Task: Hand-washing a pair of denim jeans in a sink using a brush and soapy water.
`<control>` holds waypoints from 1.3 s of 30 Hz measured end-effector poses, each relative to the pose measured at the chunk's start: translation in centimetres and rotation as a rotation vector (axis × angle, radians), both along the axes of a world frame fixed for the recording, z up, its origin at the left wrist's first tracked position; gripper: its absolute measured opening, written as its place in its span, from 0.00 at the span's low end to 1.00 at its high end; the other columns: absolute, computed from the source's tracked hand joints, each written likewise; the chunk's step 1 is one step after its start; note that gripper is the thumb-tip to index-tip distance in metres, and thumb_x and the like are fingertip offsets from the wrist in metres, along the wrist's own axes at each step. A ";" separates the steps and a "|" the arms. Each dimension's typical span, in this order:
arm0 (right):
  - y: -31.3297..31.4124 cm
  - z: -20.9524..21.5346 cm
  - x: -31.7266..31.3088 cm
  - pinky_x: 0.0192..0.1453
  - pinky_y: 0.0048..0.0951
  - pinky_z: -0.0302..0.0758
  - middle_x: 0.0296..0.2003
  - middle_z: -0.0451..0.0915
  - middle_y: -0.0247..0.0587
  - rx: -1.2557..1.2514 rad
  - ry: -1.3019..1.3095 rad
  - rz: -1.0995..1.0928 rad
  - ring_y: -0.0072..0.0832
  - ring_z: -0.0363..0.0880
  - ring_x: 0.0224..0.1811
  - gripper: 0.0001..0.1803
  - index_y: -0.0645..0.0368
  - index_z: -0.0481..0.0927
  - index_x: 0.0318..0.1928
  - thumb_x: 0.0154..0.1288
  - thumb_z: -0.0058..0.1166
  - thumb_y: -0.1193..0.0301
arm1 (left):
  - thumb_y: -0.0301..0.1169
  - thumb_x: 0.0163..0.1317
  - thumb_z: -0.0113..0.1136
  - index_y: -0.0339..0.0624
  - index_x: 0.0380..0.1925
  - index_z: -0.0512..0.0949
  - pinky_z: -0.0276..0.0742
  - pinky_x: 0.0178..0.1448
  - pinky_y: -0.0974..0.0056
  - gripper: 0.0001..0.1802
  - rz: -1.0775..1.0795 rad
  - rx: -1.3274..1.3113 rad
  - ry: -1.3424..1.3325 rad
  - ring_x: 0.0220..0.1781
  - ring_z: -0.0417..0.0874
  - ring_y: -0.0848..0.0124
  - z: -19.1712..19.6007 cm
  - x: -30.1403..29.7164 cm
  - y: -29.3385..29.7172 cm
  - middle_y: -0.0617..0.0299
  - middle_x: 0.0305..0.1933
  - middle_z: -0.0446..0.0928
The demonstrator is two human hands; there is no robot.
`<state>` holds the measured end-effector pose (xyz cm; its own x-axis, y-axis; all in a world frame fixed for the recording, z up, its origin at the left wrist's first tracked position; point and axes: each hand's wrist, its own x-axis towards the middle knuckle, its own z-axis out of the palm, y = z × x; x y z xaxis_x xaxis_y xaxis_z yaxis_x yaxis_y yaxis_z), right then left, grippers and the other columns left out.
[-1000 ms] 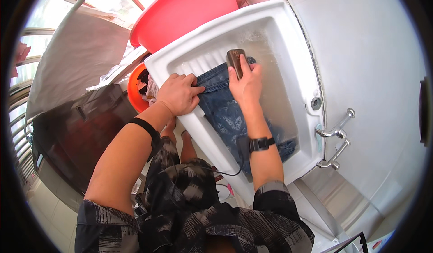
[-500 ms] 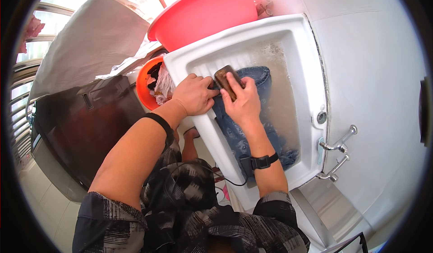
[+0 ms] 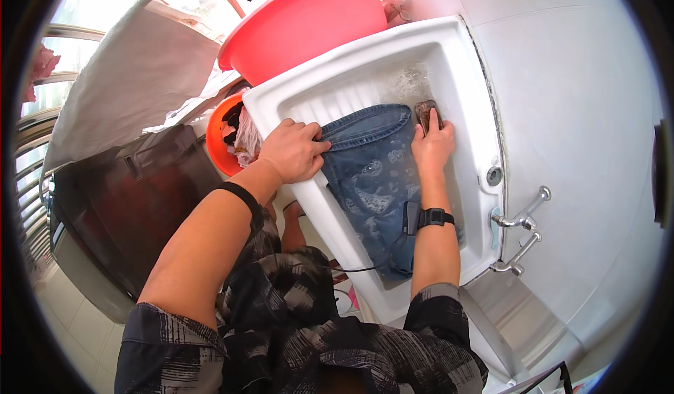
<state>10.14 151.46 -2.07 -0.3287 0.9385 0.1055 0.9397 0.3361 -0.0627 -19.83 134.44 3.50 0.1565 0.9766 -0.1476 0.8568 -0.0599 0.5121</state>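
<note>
A blue denim garment with soapy suds on it lies spread in a white sink with a ridged slope. At the sink's left rim, my left hand is closed on the left end of the garment's waistband. My right hand grips a brown block-shaped scrub brush by the sink's right wall, right of the waistband. The brush's underside is hidden. Part of the garment lies behind my right forearm.
A large pink-red basin stands beyond the sink. An orange bucket of clothes sits to its left, near a dark-lidded washing machine. Metal taps project from the right wall. A thin cable runs from my right wrist.
My right hand has carried the brush from the waistband's left end to the sink's right side. The denim now lies flatter and wider, its waistband more exposed. My left hand stays at the rim.
</note>
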 end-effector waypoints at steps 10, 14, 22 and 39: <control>0.9 3.6 -7.0 0.57 0.48 0.77 0.41 0.85 0.49 -0.544 -0.010 0.504 0.50 0.82 0.52 0.09 0.55 0.84 0.44 0.66 0.63 0.67 | 0.33 0.55 0.61 0.54 0.42 0.90 0.73 0.56 0.57 0.15 -0.002 0.029 -0.007 0.46 0.82 0.65 0.4 0.2 0.0 0.64 0.42 0.80; -2.3 5.0 -5.8 0.51 0.53 0.77 0.37 0.85 0.53 -0.716 -0.018 0.293 0.55 0.83 0.46 0.10 0.56 0.81 0.41 0.70 0.57 0.63 | 0.34 0.57 0.61 0.52 0.42 0.89 0.73 0.56 0.56 0.15 0.000 0.004 -0.002 0.48 0.82 0.64 0.8 0.0 0.0 0.63 0.44 0.80; -7.7 14.3 -5.5 0.57 0.49 0.78 0.46 0.86 0.57 -0.795 0.181 -0.024 0.56 0.83 0.52 0.17 0.52 0.85 0.55 0.73 0.52 0.62 | 0.31 0.58 0.61 0.50 0.52 0.84 0.75 0.57 0.54 0.20 -0.035 0.077 -0.075 0.52 0.82 0.60 1.1 0.2 -0.1 0.57 0.56 0.76; -17.7 19.6 -2.5 0.54 0.51 0.80 0.39 0.86 0.63 -0.334 0.830 -0.717 0.57 0.85 0.46 0.16 0.65 0.86 0.44 0.69 0.56 0.64 | 0.33 0.74 0.59 0.46 0.55 0.78 0.83 0.60 0.52 0.13 0.209 -1.299 -1.439 0.58 0.85 0.61 0.9 13.2 4.2 0.59 0.56 0.84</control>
